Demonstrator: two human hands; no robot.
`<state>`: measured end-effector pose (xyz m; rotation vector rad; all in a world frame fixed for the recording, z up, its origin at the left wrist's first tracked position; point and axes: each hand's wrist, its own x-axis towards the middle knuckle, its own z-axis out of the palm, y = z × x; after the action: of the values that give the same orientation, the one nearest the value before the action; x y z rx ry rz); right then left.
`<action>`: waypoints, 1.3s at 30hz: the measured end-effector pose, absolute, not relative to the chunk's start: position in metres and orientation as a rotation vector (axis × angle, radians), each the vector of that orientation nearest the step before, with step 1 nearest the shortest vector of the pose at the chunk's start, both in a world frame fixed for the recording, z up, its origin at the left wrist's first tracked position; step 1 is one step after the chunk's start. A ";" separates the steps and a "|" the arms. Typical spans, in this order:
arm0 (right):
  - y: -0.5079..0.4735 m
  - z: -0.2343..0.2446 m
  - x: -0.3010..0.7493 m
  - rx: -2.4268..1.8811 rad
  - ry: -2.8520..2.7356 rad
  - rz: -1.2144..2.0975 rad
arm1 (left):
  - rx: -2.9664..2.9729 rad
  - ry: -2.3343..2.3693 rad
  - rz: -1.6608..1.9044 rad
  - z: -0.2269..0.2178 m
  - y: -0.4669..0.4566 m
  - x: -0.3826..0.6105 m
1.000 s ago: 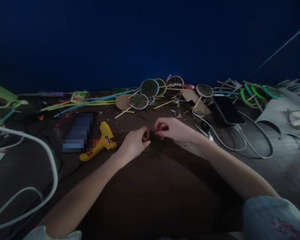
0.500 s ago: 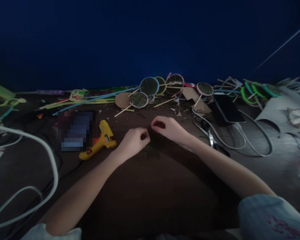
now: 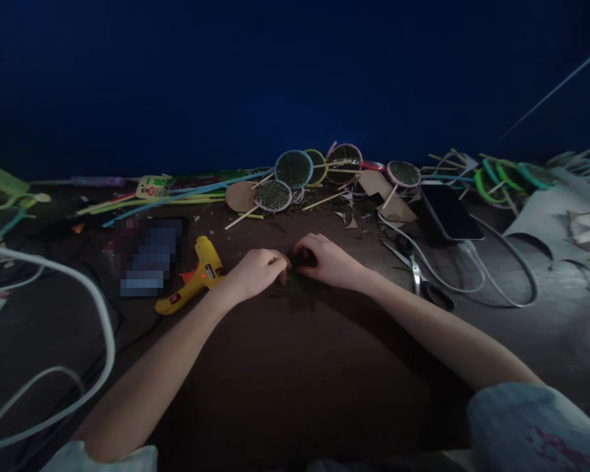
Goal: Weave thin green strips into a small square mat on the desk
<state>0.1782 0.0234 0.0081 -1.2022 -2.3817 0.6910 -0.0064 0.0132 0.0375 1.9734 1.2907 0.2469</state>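
My left hand (image 3: 256, 270) and my right hand (image 3: 324, 261) meet at the middle of the dark table. Both have their fingers curled down onto a small dark green woven piece (image 3: 299, 291) that lies flat under them. Its frayed edges stick out below the hands. The fingertips of the two hands nearly touch above it. A yellow glue gun (image 3: 193, 278) lies just left of my left hand.
Several small round woven fans on sticks (image 3: 295, 172) lie along the back. A phone (image 3: 447, 211) with a white cable, scissors (image 3: 423, 283), coloured straws (image 3: 167, 196), a blurred screen (image 3: 150, 257) and a thick white cable (image 3: 78, 308) lie around.
My right hand has come down and left, closing the gap to my left hand. Both hands now press on the green piece instead of pinching above it.
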 end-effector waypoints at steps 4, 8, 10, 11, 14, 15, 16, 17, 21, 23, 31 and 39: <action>0.023 0.008 0.179 -1.195 -2.402 0.693 | 1.959 1.285 0.227 0.039 0.015 -0.008; 0.025 0.007 0.179 -1.175 -2.403 0.713 | 1.965 1.291 0.219 0.040 0.015 -0.008; 0.026 0.006 0.179 -1.159 -2.397 0.727 | 1.968 1.291 0.219 0.040 0.015 -0.007; 0.026 0.006 0.179 -1.156 -2.397 0.733 | 1.970 1.290 0.220 0.040 0.015 -0.007; 0.027 0.006 0.179 -1.141 -2.400 0.743 | 1.970 1.287 0.226 0.039 0.015 -0.008; 0.027 0.006 0.179 -1.133 -2.402 0.744 | 1.968 1.287 0.226 0.039 0.015 -0.008; 0.027 0.007 0.180 -1.122 -2.406 0.747 | 1.964 1.288 0.224 0.039 0.015 -0.008; 0.026 0.007 0.180 -1.110 -2.409 0.749 | 1.960 1.289 0.220 0.038 0.015 -0.008; 0.024 0.008 0.181 -1.063 -2.407 0.752 | 1.962 1.280 0.219 0.037 0.015 -0.008; 0.023 0.009 0.181 -1.024 -2.407 0.735 | 1.967 1.274 0.219 0.037 0.015 -0.009; 0.023 0.010 0.178 -0.950 -2.402 0.687 | 1.944 1.297 0.184 0.041 0.014 -0.008; 0.021 0.015 0.177 -0.935 -2.330 0.735 | 1.946 1.297 0.182 0.041 0.014 -0.008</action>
<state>0.1771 0.0210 0.0151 -0.9354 -2.3295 0.7346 -0.0083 0.0142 0.0412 1.9462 1.2967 0.1825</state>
